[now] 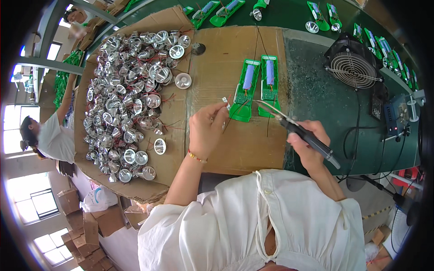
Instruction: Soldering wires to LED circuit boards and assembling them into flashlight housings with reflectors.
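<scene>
Two green plastic housings lie side by side before me, the left one [238,113] and the right one [274,59]. Each holds a blue cylindrical battery [248,77] and a small circuit board with thin wires. My left hand [208,126] is closed beside the left housing's lower end, its fingertips pinching a small white piece [225,100]. Something silvery shows partly under those fingers. My right hand [309,140] grips the black handle of a soldering iron [312,143]. Its thin tip points up-left, close to the right housing's lower end.
A cardboard tray [181,108] on the left holds many silver reflector cups [129,156] with red wires. At right stand a black fan [352,67] and a blue box-shaped unit [397,116] with cables. More green housings [228,11] line the far edge. A co-worker [54,135] is at left.
</scene>
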Demonstrator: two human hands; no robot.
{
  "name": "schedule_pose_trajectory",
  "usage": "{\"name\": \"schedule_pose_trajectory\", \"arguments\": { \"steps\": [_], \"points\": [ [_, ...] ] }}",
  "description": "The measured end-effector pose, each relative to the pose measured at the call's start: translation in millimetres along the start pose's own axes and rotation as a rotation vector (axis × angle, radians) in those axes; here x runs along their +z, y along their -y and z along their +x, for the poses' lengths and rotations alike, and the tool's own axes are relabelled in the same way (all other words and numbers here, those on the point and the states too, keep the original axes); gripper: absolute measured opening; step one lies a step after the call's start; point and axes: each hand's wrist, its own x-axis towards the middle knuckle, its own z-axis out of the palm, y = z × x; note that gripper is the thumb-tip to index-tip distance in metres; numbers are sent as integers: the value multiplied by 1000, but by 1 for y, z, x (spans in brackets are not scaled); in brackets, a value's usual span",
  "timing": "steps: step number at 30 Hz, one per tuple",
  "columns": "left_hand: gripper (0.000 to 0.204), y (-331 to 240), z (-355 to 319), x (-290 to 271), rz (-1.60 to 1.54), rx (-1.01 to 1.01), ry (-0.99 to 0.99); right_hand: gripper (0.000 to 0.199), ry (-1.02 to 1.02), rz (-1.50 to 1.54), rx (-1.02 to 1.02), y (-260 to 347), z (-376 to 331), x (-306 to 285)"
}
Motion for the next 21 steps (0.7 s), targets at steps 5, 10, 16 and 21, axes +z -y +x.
{"name": "schedule_pose_trajectory", "arguments": {
  "steps": [5, 10, 16, 21],
  "points": [
    [13, 14, 0, 8, 30, -196, 19, 17, 29, 29, 123, -2, 6, 21],
    [12, 11, 7, 17, 36, 47, -25, 17, -41, -25, 137, -9, 6, 28],
    [14, 11, 11, 19, 20, 29, 22, 16, -68, -21, 181, -7, 9, 33],
    [14, 13, 14, 19, 7, 33, 27, 16, -70, 5, 202, -5, 13, 31]
  ]
}}
